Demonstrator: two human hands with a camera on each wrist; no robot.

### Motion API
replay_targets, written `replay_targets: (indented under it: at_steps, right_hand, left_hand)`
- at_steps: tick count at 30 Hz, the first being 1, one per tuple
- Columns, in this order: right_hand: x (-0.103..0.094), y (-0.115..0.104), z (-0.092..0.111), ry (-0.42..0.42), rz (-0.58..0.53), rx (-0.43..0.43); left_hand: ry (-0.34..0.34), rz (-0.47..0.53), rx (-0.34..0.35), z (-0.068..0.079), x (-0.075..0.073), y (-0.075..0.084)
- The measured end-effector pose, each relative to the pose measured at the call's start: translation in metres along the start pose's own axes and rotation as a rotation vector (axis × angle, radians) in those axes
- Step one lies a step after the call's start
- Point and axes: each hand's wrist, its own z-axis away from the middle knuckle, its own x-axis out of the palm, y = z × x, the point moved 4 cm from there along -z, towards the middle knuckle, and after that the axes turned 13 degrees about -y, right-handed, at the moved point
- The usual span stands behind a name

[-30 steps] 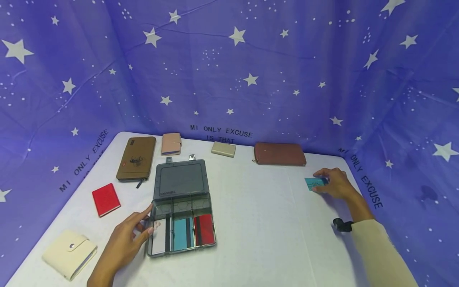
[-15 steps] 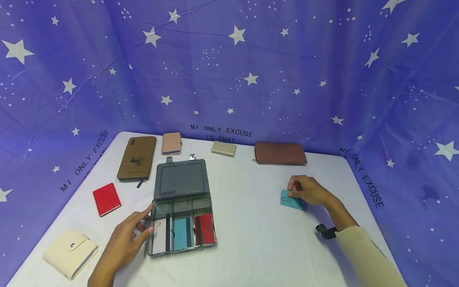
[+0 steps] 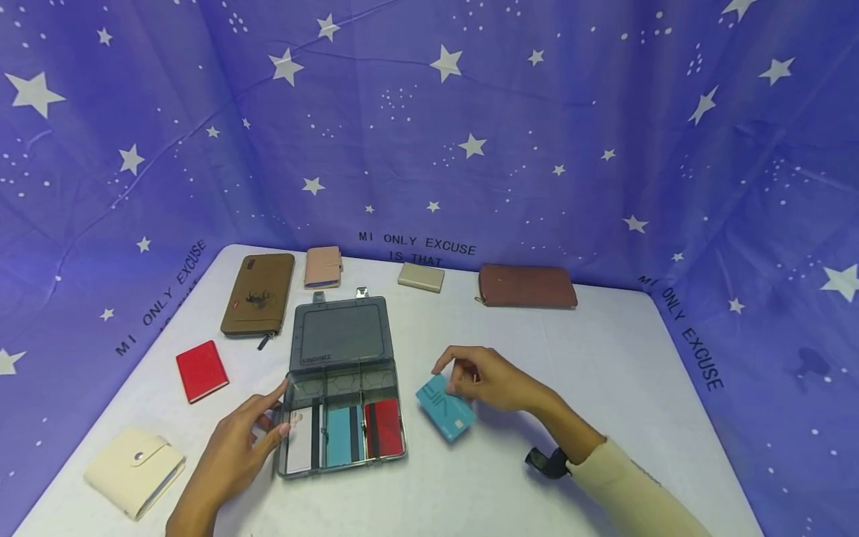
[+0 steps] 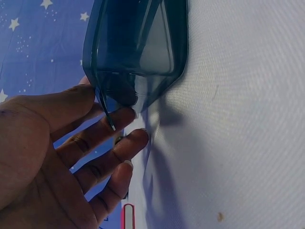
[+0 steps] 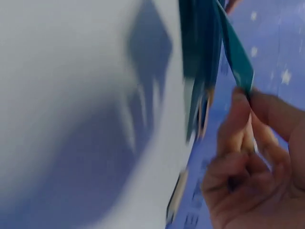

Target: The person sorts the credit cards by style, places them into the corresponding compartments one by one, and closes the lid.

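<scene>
A grey translucent storage box (image 3: 349,466) lies open on the table, with its lid (image 3: 344,332) laid back. White, light blue and red cards with dark stripes fill its three compartments. At the box's left side, my left hand (image 3: 235,447) grips the edge with thumb and index finger; the other fingers hang loosely bent in the left wrist view. To the right of the box, my right hand (image 3: 496,380) pinches a blue VIP card (image 3: 444,409) by its edge between thumb and index finger. The card is tilted and held above the table, casting a shadow in the right wrist view.
A brown zip wallet (image 3: 258,294), pink wallet (image 3: 323,267), small beige wallet (image 3: 421,277) and reddish-brown zip wallet (image 3: 527,286) lie along the back. A red notebook (image 3: 202,371) and cream snap wallet (image 3: 134,471) are at left. A starry purple curtain (image 3: 429,127) surrounds the table.
My right hand has carried the blue card from the table's right side leftward and nearer, up beside the box. My left hand has stayed at the box's left edge.
</scene>
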Motion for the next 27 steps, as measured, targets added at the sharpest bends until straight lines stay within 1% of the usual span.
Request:
replay_targets:
  at_steps: [6, 10, 13, 15, 17, 19, 22, 25, 27]
  right_hand:
    - [0.034, -0.021, -0.033, 0.118, -0.126, -0.030]
    - [0.056, -0.030, -0.050, 0.155, -0.171, -0.034]
    - [0.072, -0.035, -0.062, 0.155, -0.170, -0.036]
    - [0.080, -0.036, -0.069, 0.152, -0.130, -0.036]
    - [0.084, -0.038, -0.075, 0.162, -0.084, -0.043]
    - [0.083, -0.038, -0.079, 0.191, -0.039, -0.044]
    - [0.069, -0.033, -0.083, 0.301, -0.014, -0.015]
    - [0.047, -0.020, -0.089, 0.425, -0.037, 0.081]
    - [0.036, -0.008, -0.094, 0.467, -0.087, 0.158]
  left_hand:
    - [0.014, 0.001, 0.011, -0.001, 0.000, 0.000]
    - [0.014, 0.004, 0.009, 0.000, 0.000, -0.001]
    - [0.002, 0.005, -0.001, 0.000, 0.000, -0.001]
    - [-0.007, 0.003, -0.009, -0.001, 0.000, -0.001]
    - [-0.011, 0.000, -0.010, -0.001, 0.000, 0.000]
    - [-0.007, -0.002, -0.004, -0.001, -0.001, -0.001]
    - [0.005, -0.003, 0.009, 0.000, -0.001, -0.001]
    - [0.014, 0.003, 0.019, 0.000, -0.001, -0.001]
    - [0.014, 0.015, 0.022, 0.001, 0.001, -0.003]
